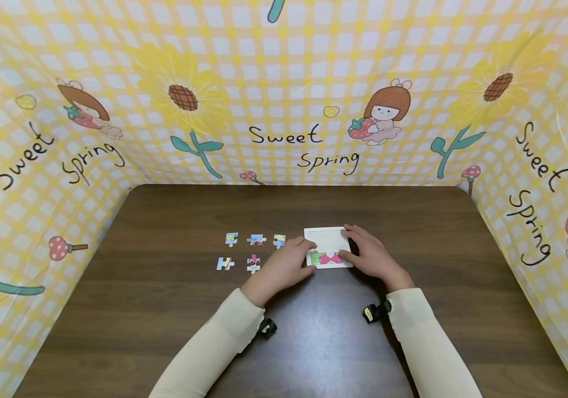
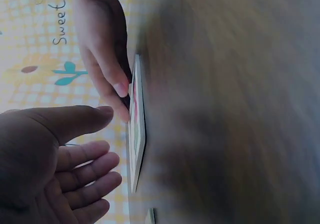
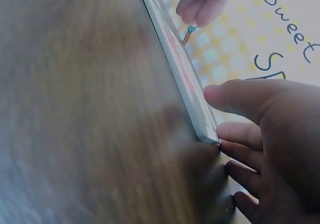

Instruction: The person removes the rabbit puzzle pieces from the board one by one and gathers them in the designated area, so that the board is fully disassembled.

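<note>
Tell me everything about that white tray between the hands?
The white puzzle tray is thin and rectangular, with a raised rim, material unclear. It lies flat on the brown table. Green and pink picture pieces line its near side; the far part is bare. The left hand and right hand flank it; whether both touch is unclear.

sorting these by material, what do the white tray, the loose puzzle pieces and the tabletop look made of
White tray: perhaps painted wood, board or plastic; smooth, pale, with a thin raised rim. Loose puzzle pieces: probably printed card or thin board, judging by flat, bright pictures. Tabletop: wood or wood-look laminate; brown grain, soft sheen.
</note>
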Available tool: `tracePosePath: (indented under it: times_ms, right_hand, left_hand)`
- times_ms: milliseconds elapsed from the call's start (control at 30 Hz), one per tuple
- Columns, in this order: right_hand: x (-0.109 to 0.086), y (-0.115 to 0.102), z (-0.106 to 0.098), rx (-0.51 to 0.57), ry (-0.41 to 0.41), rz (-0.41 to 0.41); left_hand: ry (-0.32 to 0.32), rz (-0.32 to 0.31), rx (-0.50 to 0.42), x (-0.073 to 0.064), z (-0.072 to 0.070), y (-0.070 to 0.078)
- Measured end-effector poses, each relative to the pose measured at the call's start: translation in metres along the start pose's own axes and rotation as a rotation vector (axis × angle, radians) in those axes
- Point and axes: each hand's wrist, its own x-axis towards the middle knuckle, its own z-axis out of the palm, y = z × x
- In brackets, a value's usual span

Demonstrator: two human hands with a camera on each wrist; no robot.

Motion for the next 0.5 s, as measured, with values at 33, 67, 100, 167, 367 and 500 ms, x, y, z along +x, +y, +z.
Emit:
tracePosePath:
  times_ms: [33,67,100,167,367,500]
  right_hand:
    - [0.0002,-0.0009,0.0001,-0.007,0.002,0.007]
    - [0.0004,-0.0018,0.0004,-0.015,0.002,0.015]
    - [0.0007,-0.0026,0.0005,-0.019,0.004,0.023]
    - [0.0012,-0.0047,0.0008,-0.031,0.004,0.038]
    - [0.0018,-0.0085,0.0028,-0.074,0.007,0.075]
    - [0.0024,-0.0105,0.0034,-0.087,0.009,0.083]
  left_hand:
    - [-0.004,-0.003,0.003,0.0010,0.0009,0.0013]
    - [-0.003,-0.004,0.004,0.0019,0.0016,0.0026]
    - [-0.005,-0.006,0.004,0.0028,0.0020,0.0038]
    - [-0.005,-0.001,0.001,0.0045,0.0028,0.0056]
    - [0.000,0.004,0.009,0.0066,0.0052,0.0073]
    - [0.010,-0.011,0.015,0.0075,0.0083,0.0064]
